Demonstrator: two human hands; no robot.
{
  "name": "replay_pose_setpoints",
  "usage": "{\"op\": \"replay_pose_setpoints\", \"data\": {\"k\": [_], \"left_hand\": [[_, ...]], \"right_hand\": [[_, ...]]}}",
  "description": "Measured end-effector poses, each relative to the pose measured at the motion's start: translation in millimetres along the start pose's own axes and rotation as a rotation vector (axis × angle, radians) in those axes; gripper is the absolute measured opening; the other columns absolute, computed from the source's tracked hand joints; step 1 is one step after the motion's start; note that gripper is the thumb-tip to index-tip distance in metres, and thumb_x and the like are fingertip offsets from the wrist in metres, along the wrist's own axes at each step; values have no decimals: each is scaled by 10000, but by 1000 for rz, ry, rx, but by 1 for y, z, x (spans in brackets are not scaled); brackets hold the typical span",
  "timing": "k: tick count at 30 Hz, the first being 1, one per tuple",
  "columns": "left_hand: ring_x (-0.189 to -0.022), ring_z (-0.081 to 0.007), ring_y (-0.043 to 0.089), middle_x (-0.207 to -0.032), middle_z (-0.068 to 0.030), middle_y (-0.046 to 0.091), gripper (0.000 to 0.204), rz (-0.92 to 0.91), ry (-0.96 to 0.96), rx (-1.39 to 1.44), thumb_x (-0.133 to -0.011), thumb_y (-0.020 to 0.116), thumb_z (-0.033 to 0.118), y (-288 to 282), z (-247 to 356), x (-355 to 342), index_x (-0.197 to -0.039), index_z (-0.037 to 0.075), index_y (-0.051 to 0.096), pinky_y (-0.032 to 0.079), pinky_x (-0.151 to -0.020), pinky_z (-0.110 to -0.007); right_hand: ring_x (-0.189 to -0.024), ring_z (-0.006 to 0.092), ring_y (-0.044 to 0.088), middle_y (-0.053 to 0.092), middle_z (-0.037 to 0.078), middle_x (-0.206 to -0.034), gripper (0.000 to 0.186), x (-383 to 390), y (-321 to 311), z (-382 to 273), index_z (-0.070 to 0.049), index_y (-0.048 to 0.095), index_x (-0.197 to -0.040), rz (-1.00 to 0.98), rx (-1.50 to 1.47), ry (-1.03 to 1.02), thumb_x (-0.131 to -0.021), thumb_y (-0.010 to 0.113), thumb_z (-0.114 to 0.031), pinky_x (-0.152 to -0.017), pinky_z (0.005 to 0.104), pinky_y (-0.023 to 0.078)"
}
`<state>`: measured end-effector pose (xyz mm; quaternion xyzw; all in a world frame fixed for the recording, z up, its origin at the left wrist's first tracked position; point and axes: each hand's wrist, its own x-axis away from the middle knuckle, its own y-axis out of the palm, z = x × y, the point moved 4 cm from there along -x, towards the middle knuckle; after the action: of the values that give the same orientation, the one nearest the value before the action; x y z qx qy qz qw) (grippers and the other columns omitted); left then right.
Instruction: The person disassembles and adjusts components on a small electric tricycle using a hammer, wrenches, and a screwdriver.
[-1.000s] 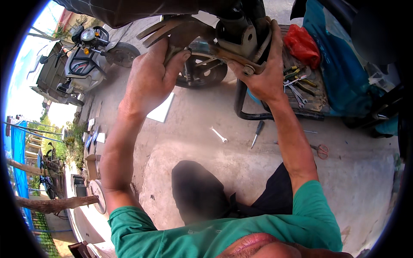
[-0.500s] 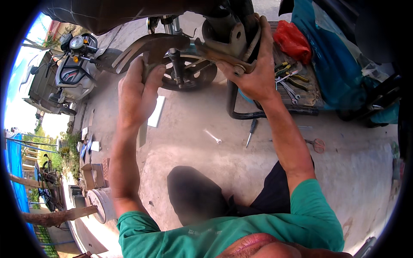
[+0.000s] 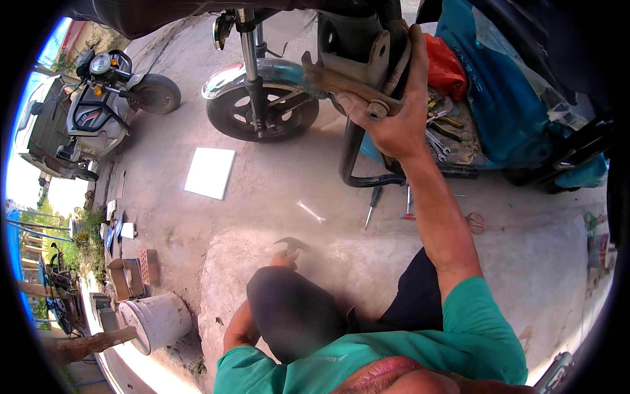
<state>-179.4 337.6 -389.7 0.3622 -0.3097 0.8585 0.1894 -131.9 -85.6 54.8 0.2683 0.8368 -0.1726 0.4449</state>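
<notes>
Low by my left knee, my left hand (image 3: 284, 258) is closed on a claw hammer (image 3: 293, 243), its head close to the concrete. The knee hides most of that hand and forearm. My right hand (image 3: 401, 128) is raised at the vehicle frame, wrapped round a rusty metal bracket (image 3: 351, 87) with its thumb below and fingers up along the far side. A bolt (image 3: 377, 110) shows at the bracket's end beside the thumb. Above the bracket is a dark grey metal tube with lugs (image 3: 357, 56).
A front wheel (image 3: 262, 118) stands beyond, near a white square panel (image 3: 210, 172). On the ground lie a wrench (image 3: 311, 211) and a screwdriver (image 3: 373, 208). Pliers (image 3: 449, 129) and wrenches rest on the footboard by a red bag (image 3: 446, 69). A white bucket (image 3: 161, 318) stands left.
My left hand has dropped with the hammer from beside the bracket to near my left knee. My right hand keeps its hold on the bracket. The view has shifted slightly.
</notes>
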Motion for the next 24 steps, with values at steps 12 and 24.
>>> {"op": "replay_pose_setpoints", "data": {"k": [12, 24], "left_hand": [[-850, -336, 723, -893, -199, 737, 370, 60, 77, -769, -931, 695, 363, -1, -43, 79, -1105, 38, 721, 556, -763, -458], [-1059, -393, 683, -1108, -193, 725, 320, 28, 364, -637, -928, 681, 343, -5, 54, 2, -1132, 104, 738, 540, -901, -484]], "right_hand": [[-1276, 297, 591, 575, 186, -1351, 1002, 1, 20, 6, 24, 256, -1561, 169, -295, 15, -792, 847, -229, -1077, 402, 517], [-1136, 219, 649, 612, 134, -1305, 856, 0, 11, 6, 14, 409, -1474, -26, -169, -52, -806, 839, -305, -964, 317, 558]]}}
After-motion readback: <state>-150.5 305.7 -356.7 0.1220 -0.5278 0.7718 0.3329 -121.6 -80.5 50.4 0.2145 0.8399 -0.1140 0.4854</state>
